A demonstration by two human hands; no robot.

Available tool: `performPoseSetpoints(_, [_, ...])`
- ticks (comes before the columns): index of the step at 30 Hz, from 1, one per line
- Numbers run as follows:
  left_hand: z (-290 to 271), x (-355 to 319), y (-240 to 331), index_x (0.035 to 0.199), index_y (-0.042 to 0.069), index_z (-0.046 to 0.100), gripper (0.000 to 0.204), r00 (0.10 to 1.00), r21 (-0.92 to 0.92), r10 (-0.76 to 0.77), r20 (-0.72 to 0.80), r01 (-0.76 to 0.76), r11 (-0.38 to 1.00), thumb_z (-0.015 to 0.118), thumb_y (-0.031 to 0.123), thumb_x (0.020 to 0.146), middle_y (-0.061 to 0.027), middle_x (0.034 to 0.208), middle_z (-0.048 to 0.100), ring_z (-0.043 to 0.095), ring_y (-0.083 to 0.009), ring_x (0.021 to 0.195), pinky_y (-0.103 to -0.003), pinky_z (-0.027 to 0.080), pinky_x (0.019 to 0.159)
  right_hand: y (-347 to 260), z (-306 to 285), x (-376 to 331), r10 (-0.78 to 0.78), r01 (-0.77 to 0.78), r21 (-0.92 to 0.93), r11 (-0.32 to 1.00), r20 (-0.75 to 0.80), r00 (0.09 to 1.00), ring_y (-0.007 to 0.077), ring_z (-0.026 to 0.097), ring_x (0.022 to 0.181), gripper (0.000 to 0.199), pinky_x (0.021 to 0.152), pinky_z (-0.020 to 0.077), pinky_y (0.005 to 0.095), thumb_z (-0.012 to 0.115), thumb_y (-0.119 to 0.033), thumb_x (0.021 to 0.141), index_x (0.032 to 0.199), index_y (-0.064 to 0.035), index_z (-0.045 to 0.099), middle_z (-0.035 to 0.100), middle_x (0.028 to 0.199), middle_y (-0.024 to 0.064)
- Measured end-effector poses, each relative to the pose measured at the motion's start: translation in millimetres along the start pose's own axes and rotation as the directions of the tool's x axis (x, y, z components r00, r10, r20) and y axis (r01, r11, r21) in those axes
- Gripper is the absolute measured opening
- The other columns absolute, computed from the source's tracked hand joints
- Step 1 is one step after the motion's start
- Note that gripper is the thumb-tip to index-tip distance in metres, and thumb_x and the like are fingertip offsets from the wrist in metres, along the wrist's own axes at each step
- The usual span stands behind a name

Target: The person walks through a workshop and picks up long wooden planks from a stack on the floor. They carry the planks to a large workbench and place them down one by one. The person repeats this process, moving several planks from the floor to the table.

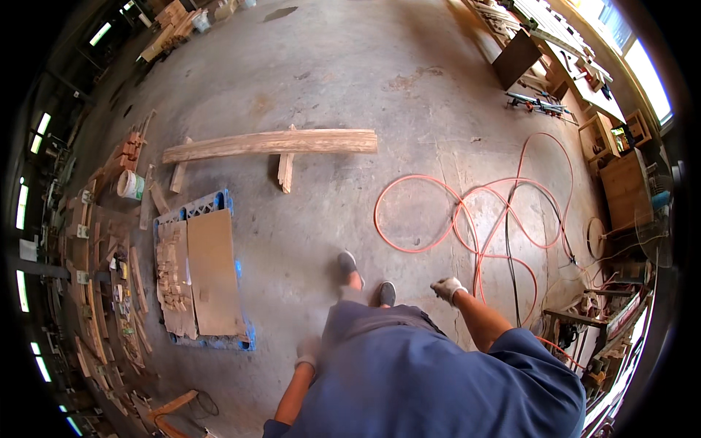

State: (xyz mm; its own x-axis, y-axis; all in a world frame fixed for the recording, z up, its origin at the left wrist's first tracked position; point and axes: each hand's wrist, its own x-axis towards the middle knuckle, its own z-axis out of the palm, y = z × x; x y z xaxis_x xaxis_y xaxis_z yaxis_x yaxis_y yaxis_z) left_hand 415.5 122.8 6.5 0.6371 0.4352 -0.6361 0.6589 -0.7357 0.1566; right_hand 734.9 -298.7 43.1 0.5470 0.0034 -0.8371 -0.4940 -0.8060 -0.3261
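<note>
My right hand point(447, 290), in a pale glove, hangs in the air over the floor to the right of my feet. Its fingers are curled in, and whatever they may hold is hidden. Smeared by motion, my gloved left hand point(308, 352) is low beside my left hip, so its fingers cannot be read. Neither hand touches anything around it. Closest to the right hand lies a loop of orange hose point(478, 255). On the left, a blue pallet point(248, 332) carries a flat brown sheet point(214, 274) and a strip of stacked small wood pieces point(172, 270).
Ahead, long wooden boards point(270, 144) rest across short supports. A white bucket point(131, 185) stands at the left, near lumber racks point(91, 292). Black cable point(509, 233) crosses the hose. A workbench point(591, 91), clamps point(540, 106) and a fan point(653, 204) line the right side.
</note>
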Motion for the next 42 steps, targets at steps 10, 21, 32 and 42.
performPoseSetpoints(10, [-41,80,35,0.108,0.011,0.074,0.050,0.963,-0.007,0.149,0.226,-0.152,0.988,0.043,0.048,0.095,-0.0210,0.104,0.071,0.067,-0.0426,0.100,-0.051,0.053,0.085,4,5,37,-0.067,0.066,-0.240,0.968,0.005,0.998,0.0172,0.064,0.067,0.039,0.063,0.0527,0.0329,0.073,-0.036,0.087,0.102,-0.0001,0.077,0.073,0.082,0.0088])
performPoseSetpoints(21, [-318,234,212,0.101,0.015,0.074,0.031,0.934,-0.076,0.333,-0.130,-0.344,0.936,0.049,0.032,0.096,-0.0167,0.102,0.072,0.068,-0.0395,0.096,-0.050,0.054,0.085,-191,-78,67,-0.060,0.058,0.196,0.979,0.008,0.998,0.0167,0.066,0.075,0.036,0.071,0.0526,0.0325,0.067,-0.030,0.090,0.104,0.0023,0.074,0.073,0.086,0.0093])
performPoseSetpoints(32, [-419,241,338,0.097,0.017,0.070,0.017,0.678,0.461,0.709,-0.195,-0.574,0.676,0.054,0.017,0.090,-0.0071,0.098,0.072,0.068,-0.0230,0.098,-0.039,0.049,0.090,-247,-129,123,-0.111,0.113,-0.027,0.993,0.059,0.992,0.0201,0.070,0.082,0.040,0.077,0.0554,0.0334,0.071,-0.030,0.088,0.109,0.0033,0.073,0.075,0.094,0.0132])
performPoseSetpoints(42, [-336,272,363,0.107,0.011,0.072,0.024,0.986,-0.238,0.164,0.014,-0.155,0.959,0.060,0.025,0.091,-0.0147,0.108,0.072,0.066,-0.0362,0.105,-0.045,0.051,0.093,-294,-217,227,-0.167,0.167,0.007,0.986,0.131,0.977,0.0152,0.064,0.069,0.032,0.061,0.0506,0.0325,0.071,-0.028,0.089,0.099,0.0024,0.074,0.071,0.082,0.0078])
